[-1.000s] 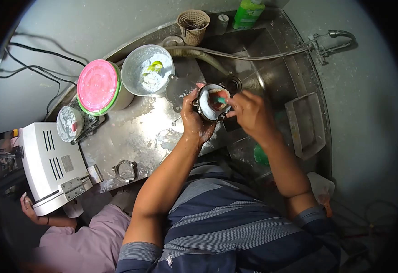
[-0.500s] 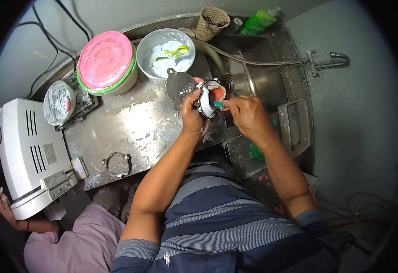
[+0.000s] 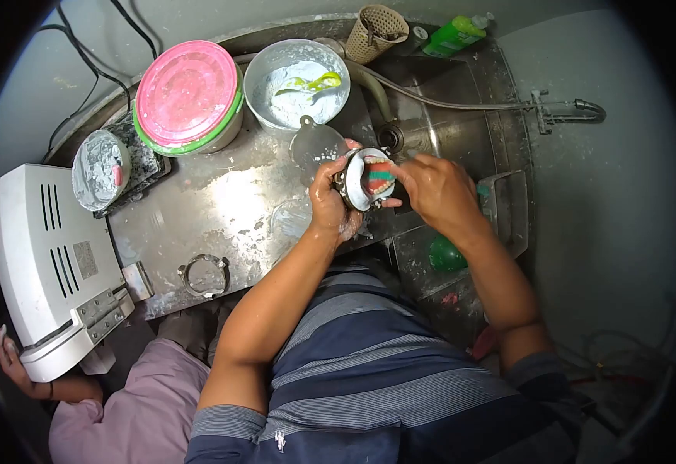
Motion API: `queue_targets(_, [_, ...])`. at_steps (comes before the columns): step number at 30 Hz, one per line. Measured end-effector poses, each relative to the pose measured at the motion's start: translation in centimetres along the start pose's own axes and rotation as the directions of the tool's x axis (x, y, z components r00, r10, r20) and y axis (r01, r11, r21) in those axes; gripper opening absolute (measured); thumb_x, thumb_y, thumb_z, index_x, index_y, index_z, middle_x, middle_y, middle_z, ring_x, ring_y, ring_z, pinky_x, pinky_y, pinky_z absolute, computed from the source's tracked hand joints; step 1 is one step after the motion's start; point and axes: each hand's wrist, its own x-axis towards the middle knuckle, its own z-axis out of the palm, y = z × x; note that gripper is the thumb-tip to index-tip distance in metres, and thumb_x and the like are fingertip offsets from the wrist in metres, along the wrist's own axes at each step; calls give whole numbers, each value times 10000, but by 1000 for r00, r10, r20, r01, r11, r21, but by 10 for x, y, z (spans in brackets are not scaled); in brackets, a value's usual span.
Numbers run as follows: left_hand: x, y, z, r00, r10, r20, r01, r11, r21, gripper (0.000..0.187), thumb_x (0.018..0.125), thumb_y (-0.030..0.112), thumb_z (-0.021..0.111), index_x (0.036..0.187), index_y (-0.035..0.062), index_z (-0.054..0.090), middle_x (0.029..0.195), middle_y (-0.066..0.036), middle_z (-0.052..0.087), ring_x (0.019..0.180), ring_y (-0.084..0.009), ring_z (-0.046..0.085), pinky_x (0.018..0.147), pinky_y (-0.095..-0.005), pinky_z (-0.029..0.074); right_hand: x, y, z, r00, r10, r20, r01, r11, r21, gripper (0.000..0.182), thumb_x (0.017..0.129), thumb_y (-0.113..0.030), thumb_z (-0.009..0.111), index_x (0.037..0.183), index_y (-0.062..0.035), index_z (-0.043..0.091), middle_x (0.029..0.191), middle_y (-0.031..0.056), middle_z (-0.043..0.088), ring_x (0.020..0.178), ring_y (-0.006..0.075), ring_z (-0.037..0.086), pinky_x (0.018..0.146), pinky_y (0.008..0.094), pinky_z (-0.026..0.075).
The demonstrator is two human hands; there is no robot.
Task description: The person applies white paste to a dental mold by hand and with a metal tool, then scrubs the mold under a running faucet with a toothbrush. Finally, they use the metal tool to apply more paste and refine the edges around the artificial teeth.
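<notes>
My left hand [image 3: 330,197] grips a round metal denture flask [image 3: 342,184] from its left side. White plaster [image 3: 358,179] fills the flask, and a pink denture [image 3: 376,185] with a row of pale teeth sits in it. My right hand [image 3: 440,192] is at the flask's right side, its fingers closed near the teeth. A small green piece [image 3: 380,175] at its fingertips lies across the inside of the denture; its kind cannot be made out. Just above the left hand, a flat grey metal plate [image 3: 315,147] with a small lug rests on the counter.
On the metal counter [image 3: 206,197] stand a pink-lidded bucket [image 3: 187,93], a bowl of white powder [image 3: 276,108] with a green scoop [image 3: 322,82], a plaster-smeared bowl [image 3: 98,174] and a metal ring clamp [image 3: 204,276]. A sink [image 3: 450,131] lies right. Another person's hand [image 3: 15,363] touches a white machine [image 3: 56,255].
The flask has turned to face upward more and shifted slightly right, showing more of the denture. The green piece has moved further across the arch. My view has shifted slightly.
</notes>
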Motion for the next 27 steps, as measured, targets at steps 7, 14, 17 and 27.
queue_targets(7, [-12, 1, 2, 989, -121, 85, 115, 991, 70, 494, 951, 420, 485, 1333, 119, 572, 1291, -197, 635, 1136, -436, 656, 832, -751, 546, -15, 16, -25, 996, -94, 1, 94, 993, 73, 201, 951, -187, 692, 817, -38, 673, 783, 127, 635, 714, 351, 655, 645, 470, 515])
queue_targets(14, [-57, 49, -29, 992, 85, 93, -98, 986, 135, 619, 932, 492, 496, 1438, 135, 518, 1409, -206, 570, 1270, -457, 577, 887, -817, 482, -7, 65, 59, 964, 265, -17, -218, 825, 521, 156, 1002, -126, 654, 923, 9, 647, 836, 158, 696, 662, 271, 659, 640, 389, 508])
queue_targets(17, [-82, 76, -36, 978, 210, -12, -209, 976, 60, 633, 939, 532, 488, 1425, 128, 522, 1445, -227, 537, 1287, -477, 566, 881, -811, 500, -5, 65, 148, 943, 232, 240, -314, 375, 872, 178, 986, -107, 678, 1136, -22, 635, 956, 186, 715, 763, 273, 696, 723, 387, 550])
queue_targets(27, [-122, 95, -27, 896, 409, -170, -403, 912, 74, 643, 955, 601, 444, 1460, 205, 494, 1475, -285, 498, 1255, -644, 502, 815, -780, 534, 48, 103, 154, 977, -213, 18, 202, 945, 259, 161, 815, -32, 743, 966, -87, 729, 1025, 90, 645, 1035, 286, 597, 895, 428, 437])
